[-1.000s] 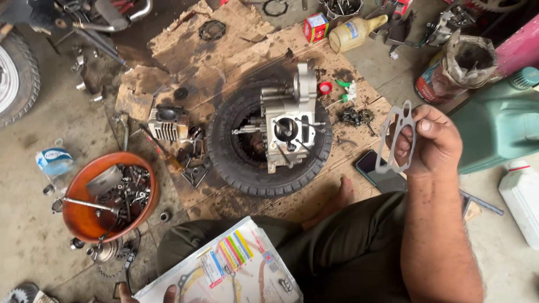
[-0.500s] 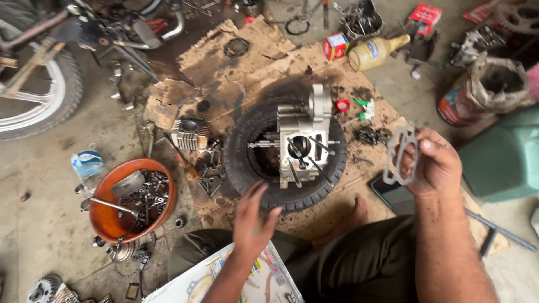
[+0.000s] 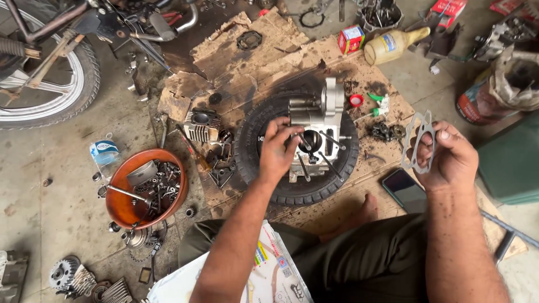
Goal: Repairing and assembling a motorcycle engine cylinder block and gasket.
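While the left hand [image 3: 276, 150] rests on the grey cast-metal engine block [image 3: 312, 130], its fingers are spread and curled over the block's near-left edge, gripping nothing loose. The block sits upright in the hollow of a small black rubber tyre [image 3: 297, 148], with thin steel studs [image 3: 328, 164] sticking out of its open bore. To the right of the block, well apart from it, the right hand [image 3: 449, 160] pinches a thin grey flat gasket [image 3: 417, 141] with several cut-out holes, thumb and fingertips closed narrowly on its right edge.

The gasket looks flimsy, so a tight pinch or a snag on a stud tip could crease or tear it. If its holes are not lined up with all the studs at once, it could go on skewed. The block is only cradled by the tyre and may rock if the left hand pushes sideways. Grit from the torn brown cardboard sheet [image 3: 247, 67] behind the block could foul the sealing face. A dark flat phone [image 3: 405, 188] lies just right of the block's tyre, under the right hand, where a dropped part could strike it. Left of the block, a round orange bowl [image 3: 120, 205] holds loose metal parts.
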